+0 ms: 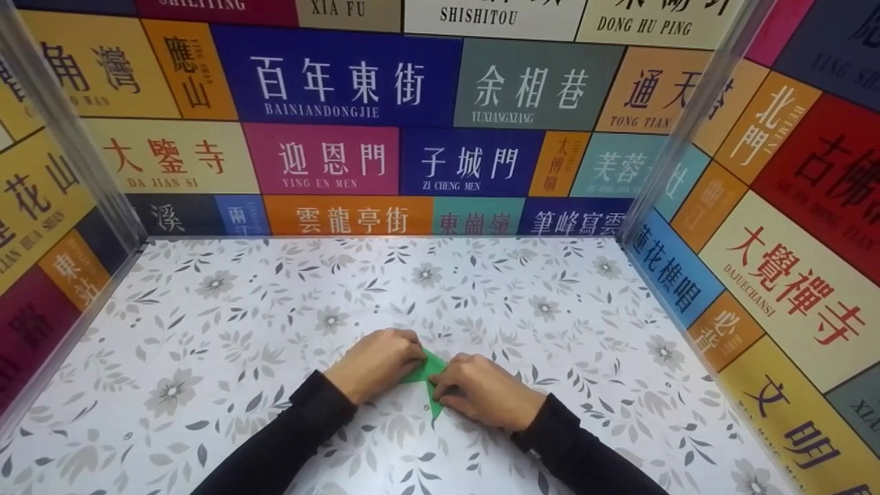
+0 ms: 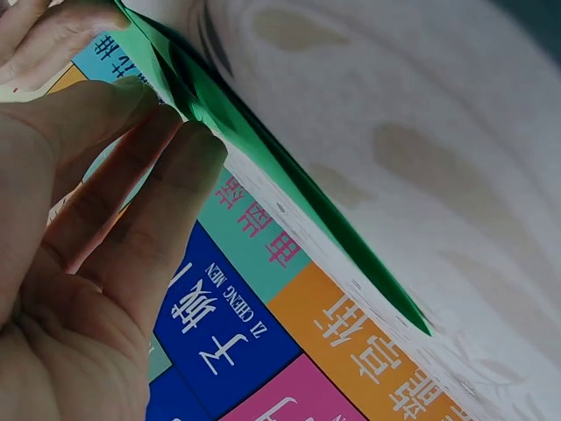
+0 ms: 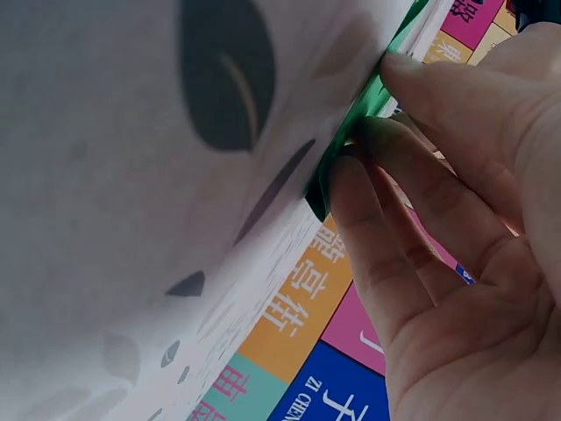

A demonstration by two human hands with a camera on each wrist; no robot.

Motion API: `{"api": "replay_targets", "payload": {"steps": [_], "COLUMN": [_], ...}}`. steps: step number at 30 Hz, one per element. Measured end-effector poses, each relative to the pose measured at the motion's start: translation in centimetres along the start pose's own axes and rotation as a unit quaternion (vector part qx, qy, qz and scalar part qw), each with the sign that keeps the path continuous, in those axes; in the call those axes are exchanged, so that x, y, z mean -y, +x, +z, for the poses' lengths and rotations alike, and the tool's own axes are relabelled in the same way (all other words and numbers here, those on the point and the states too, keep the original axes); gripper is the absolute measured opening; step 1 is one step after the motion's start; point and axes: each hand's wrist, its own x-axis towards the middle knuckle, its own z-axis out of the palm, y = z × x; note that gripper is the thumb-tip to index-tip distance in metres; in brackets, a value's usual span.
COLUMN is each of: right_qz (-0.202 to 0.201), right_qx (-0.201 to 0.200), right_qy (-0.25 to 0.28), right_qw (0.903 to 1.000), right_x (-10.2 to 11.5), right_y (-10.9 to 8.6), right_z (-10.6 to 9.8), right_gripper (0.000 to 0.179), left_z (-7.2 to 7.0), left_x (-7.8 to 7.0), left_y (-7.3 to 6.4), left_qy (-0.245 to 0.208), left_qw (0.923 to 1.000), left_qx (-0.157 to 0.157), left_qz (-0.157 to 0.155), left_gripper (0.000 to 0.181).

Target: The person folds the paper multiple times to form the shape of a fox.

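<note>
Green paper (image 1: 433, 370) is pinched on the bench (image 1: 240, 330), its left side by the curled fingers (image 2: 187, 171) of the left hand (image 1: 383, 359), its right by the right hand's (image 1: 485, 392). It could be creased askew if tugged unevenly.

Paper (image 1: 433, 366): plain green, darker where it is shaded.
Table (image 1: 275, 385): white, with a floral and leafy pattern in pale and dark grey.
Sleeves (image 1: 323, 402): both are plain black.
Back wall (image 1: 412, 117): patchwork of blue, pink, orange, grey-green and cream; its characters (image 1: 364, 82) are mostly white, some red.
Left wall (image 1: 41, 196): mostly yellow, with patches of orange and purple-red.
Right wall (image 1: 777, 275): patchwork of cream, red, orange, blue and yellow.
</note>
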Motion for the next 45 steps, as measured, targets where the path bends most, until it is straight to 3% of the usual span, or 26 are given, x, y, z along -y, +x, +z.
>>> {"api": "replay_targets", "payload": {"steps": [14,27,33,39,45], "right_qz": [0.001,-0.005,-0.007,0.034,0.074], "right_qx": [-0.001,-0.001,-0.019,-0.062,-0.071], "right_qy": [0.006,0.005,0.039,0.054,0.046], "right_qw": [1.0,1.0,0.999,0.9961,0.9937], "right_x": [0.2,0.4,0.1,-0.9,-2.3], "right_y": [0.0,-0.1,-0.1,-0.1,1.4], "right_z": [0.0,-0.2,-1.3,-2.8,-3.5], "right_gripper": [0.014,0.014,0.014,0.015,0.011], "left_z": [0.3,0.1,0.2,0.2,0.2], "left_x": [-0.1,0.1,0.4,0.4,0.3], "left_y": [0.4,0.5,0.5,0.4,0.4], "left_qy": [0.026,-0.016,-0.023,-0.024,-0.028], "left_qw": [0.9996,0.9996,0.9994,0.9993,0.9991], "left_qx": [0.004,0.019,0.021,0.012,0.022], "left_qz": [0.01,0.01,0.013,0.025,0.022], "left_gripper": [0.018,0.015,0.013,0.011,0.01]}}
